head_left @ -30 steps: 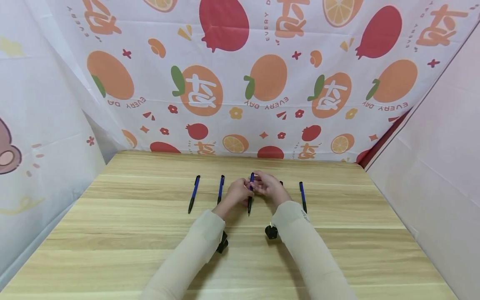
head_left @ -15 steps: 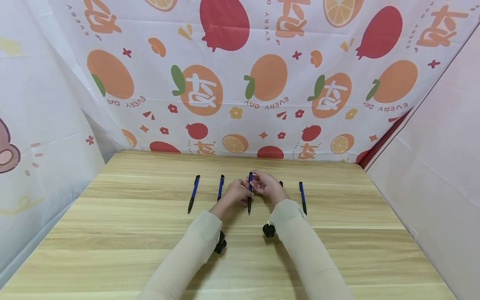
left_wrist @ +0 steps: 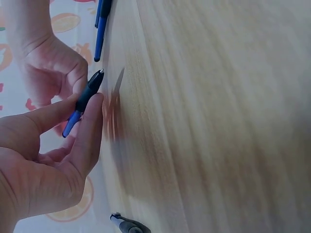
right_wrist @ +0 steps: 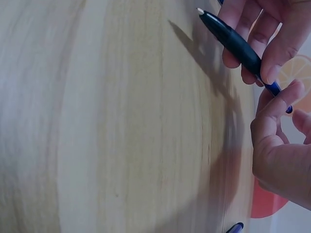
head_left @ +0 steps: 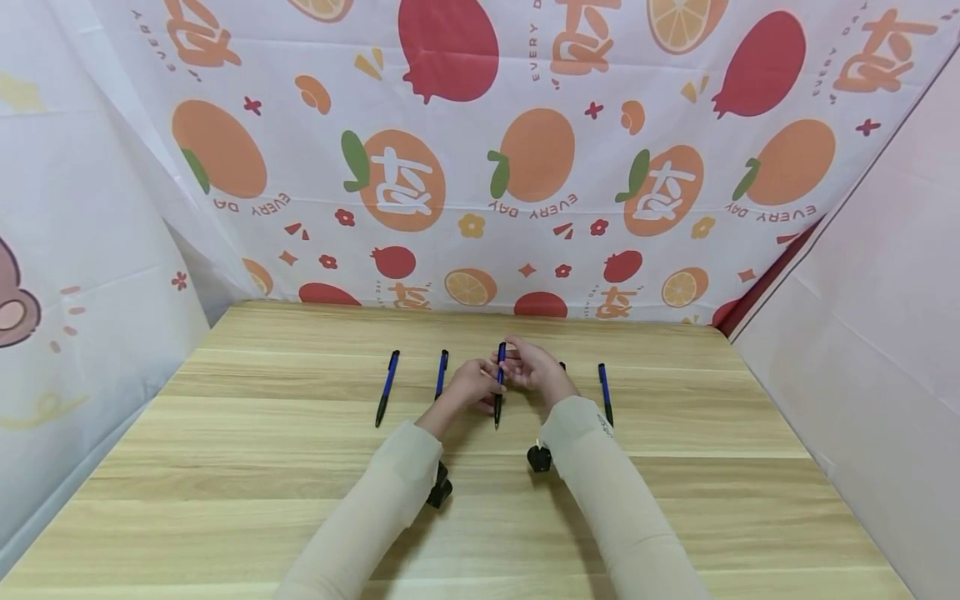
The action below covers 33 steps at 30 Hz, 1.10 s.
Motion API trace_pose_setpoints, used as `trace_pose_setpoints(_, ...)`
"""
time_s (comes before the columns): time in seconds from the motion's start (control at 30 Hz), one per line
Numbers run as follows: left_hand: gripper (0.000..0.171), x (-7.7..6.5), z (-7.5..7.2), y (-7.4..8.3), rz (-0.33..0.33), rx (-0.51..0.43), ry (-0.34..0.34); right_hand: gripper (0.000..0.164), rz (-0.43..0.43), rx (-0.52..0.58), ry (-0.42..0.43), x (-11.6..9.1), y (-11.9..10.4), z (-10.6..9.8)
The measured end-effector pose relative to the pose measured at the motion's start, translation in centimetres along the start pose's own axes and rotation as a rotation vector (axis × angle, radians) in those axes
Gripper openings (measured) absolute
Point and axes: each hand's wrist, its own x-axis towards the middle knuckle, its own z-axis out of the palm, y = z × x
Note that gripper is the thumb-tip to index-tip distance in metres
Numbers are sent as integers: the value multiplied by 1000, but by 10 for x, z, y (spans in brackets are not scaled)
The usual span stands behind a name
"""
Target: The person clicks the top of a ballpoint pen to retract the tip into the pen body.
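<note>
A blue ballpoint pen (head_left: 501, 357) with a black grip is held over the middle of the table, its metal tip toward the person. My left hand (head_left: 471, 383) pinches it near the grip between thumb and fingers. In the left wrist view the pen's black grip (left_wrist: 89, 91) sticks out past those fingertips, the writing point showing. My right hand (head_left: 538, 372) has its fingers bent round the blue rear end. In the right wrist view, one right-hand finger (right_wrist: 282, 102) crosses the pen close to its push-button end, while the thumb stands a little apart.
Similar blue pens lie on the wooden table (head_left: 300, 467): two to the left, one pen (head_left: 387, 387) and another (head_left: 442, 375), and one pen (head_left: 605, 393) to the right. A further pen (head_left: 562, 366) is mostly hidden by the right arm. A fruit-print cloth (head_left: 472, 225) hangs behind.
Both hands and the pen have shifted very slightly left and away from the person. The grip on the pen looks much the same, and the pens on the table have not moved.
</note>
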Motion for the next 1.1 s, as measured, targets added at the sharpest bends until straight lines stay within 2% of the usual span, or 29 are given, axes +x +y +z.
trace_pose_setpoints(0.3, 22, 0, 2, -1, 8, 15, 15, 40, 23, -18, -16, 2, 4, -3)
trace_pose_setpoints(0.63, 21, -3, 4, -1, 24, 17, 41, 40, 41, -22, 19, 2, 4, 0)
trace_pose_setpoints(1.1, 19, 2, 4, -4, 26, 7, 71, 39, 6, 4, 11, -2, 7, 3)
